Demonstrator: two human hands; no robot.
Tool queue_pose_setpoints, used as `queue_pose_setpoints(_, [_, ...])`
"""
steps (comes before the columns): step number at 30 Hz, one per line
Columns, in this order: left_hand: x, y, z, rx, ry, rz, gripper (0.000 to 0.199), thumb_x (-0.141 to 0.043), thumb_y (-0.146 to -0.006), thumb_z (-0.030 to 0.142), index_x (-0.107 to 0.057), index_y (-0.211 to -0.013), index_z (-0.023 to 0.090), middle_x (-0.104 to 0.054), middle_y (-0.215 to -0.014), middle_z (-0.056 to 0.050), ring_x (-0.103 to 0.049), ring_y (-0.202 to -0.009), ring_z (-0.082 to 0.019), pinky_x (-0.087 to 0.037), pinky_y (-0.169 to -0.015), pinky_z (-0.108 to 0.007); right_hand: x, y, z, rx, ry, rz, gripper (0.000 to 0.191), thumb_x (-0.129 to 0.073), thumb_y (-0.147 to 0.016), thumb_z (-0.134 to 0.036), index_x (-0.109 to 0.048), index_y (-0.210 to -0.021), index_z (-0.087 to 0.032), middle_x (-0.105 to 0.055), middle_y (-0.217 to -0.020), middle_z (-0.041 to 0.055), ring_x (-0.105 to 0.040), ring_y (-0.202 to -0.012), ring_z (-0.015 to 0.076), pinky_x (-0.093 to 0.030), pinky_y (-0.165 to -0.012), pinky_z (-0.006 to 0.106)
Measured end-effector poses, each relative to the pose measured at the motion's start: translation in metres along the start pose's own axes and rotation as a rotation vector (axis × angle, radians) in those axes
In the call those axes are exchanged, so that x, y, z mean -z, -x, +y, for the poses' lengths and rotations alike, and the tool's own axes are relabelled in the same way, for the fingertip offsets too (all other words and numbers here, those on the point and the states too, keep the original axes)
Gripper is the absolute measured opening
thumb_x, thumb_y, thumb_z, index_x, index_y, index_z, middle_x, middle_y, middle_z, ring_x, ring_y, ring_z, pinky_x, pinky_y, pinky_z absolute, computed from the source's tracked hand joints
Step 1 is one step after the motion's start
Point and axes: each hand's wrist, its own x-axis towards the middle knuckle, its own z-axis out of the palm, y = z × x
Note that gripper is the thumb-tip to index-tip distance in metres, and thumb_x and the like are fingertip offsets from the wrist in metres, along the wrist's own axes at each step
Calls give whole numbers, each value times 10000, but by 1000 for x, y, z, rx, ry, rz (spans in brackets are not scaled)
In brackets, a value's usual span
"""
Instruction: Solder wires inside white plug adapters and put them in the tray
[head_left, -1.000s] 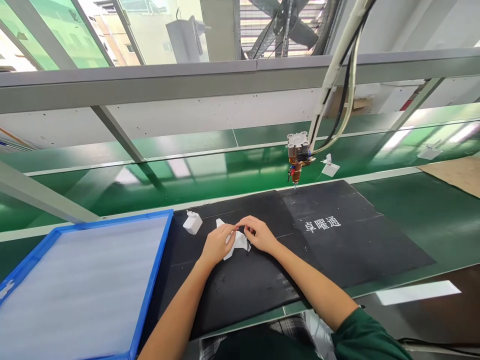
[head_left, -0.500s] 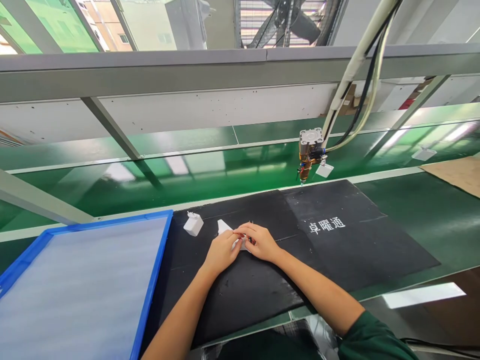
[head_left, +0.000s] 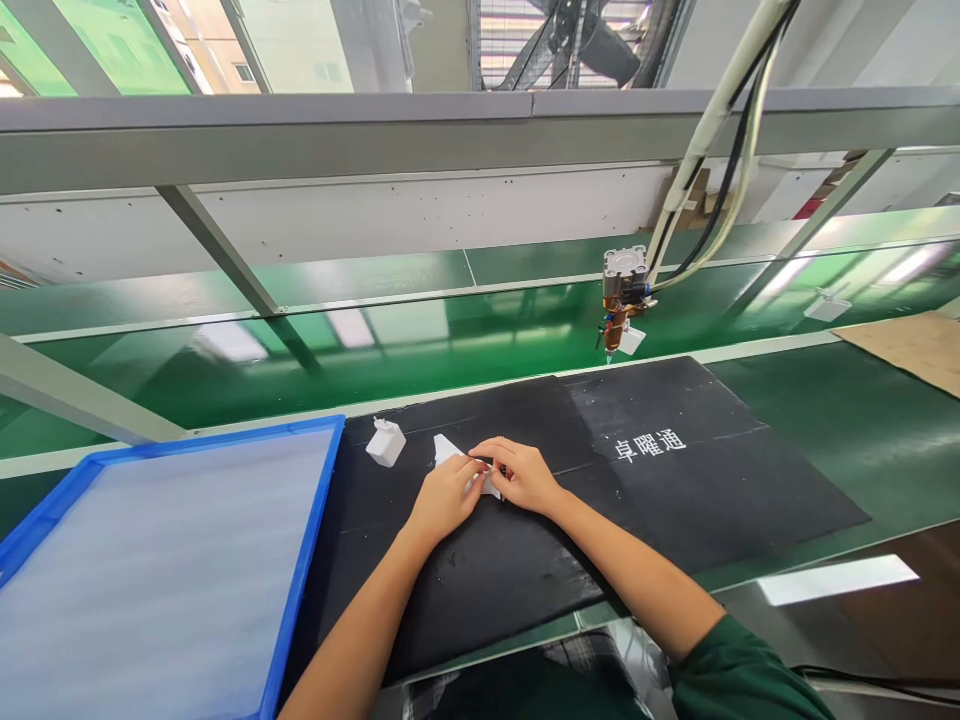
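Observation:
My left hand (head_left: pixel 448 492) and my right hand (head_left: pixel 521 474) meet over the black mat (head_left: pixel 487 580), fingers bent and pinched together. Between them is a small white piece (head_left: pixel 448 449), flat and pointed at the end that sticks out past my left fingers. A bit of white also shows below my fingertips, and a dark spot sits by my right fingers. My fingers cover most of the piece, so its kind is unclear. To the left of my hands, a white plug adapter (head_left: pixel 385 443) with prongs on top rests on the mat.
A blue-rimmed tray (head_left: pixel 319 520) with a pale lining lies on the left. Beyond the mat hangs a dispenser head (head_left: pixel 624 285) with a nozzle, fed by hoses (head_left: pixel 709 150). White items ride on the green conveyor (head_left: pixel 450 360). Brown cardboard (head_left: pixel 911 345) lies at right.
A white item on the conveyor behind the dispenser has shifted left, and so has another at far right. My fingers have moved slightly on the white piece. The view has tilted a little.

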Motion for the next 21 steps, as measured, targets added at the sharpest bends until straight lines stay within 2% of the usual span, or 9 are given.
queue_pose_setpoints(9, [1,0,0,45,-6,-41,182,-518,-921,177,-677,-996,226,-702,-930,-28,-670,-894,-178,-549,-796,-282,5,-3,8,-66,36,58,514,-461,-701,-28,-688,-1108,-244,-730,-1069,22,-596,-606,92,-496,-574,212])
queue_pose_setpoints(13, [1,0,-1,45,-18,-28,177,-527,-916,161,-678,-987,220,-701,-919,-27,-668,-884,-175,-544,-783,-273,24,-8,7,-182,0,174,487,-486,-677,-66,-690,-1086,-236,-741,-1013,21,-585,-572,86,-472,-510,199])
queue_pose_setpoints(15, [0,0,-2,37,-19,-23,172,-530,-918,162,-679,-982,219,-703,-907,-24,-668,-876,-174,-540,-780,-269,45,-9,2,-234,-28,316,438,-511,-706,-101,-675,-1092,-226,-734,-1019,37,-602,-604,96,-481,-513,203])
queue_pose_setpoints(18, [-2,0,-3,22,-7,-18,172,-524,-923,162,-678,-979,213,-704,-888,-20,-670,-862,-175,-538,-773,-271,89,-8,4,-271,-105,685,418,-595,-723,-167,-618,-1135,-233,-689,-1093,51,-605,-656,103,-507,-541,217])
queue_pose_setpoints(20, [-4,0,-3,14,2,-14,176,-514,-928,161,-676,-979,208,-705,-893,-20,-668,-867,-176,-537,-779,-277,123,-9,23,-253,-102,931,453,-619,-701,-194,-577,-1149,-245,-637,-1150,49,-593,-704,109,-518,-554,227])
queue_pose_setpoints(21, [-5,0,-3,14,6,-10,180,-507,-931,162,-674,-981,206,-705,-901,-22,-666,-877,-177,-536,-788,-281,140,-12,39,-261,-79,1014,460,-605,-690,-206,-565,-1146,-248,-622,-1134,41,-583,-720,115,-525,-558,236])
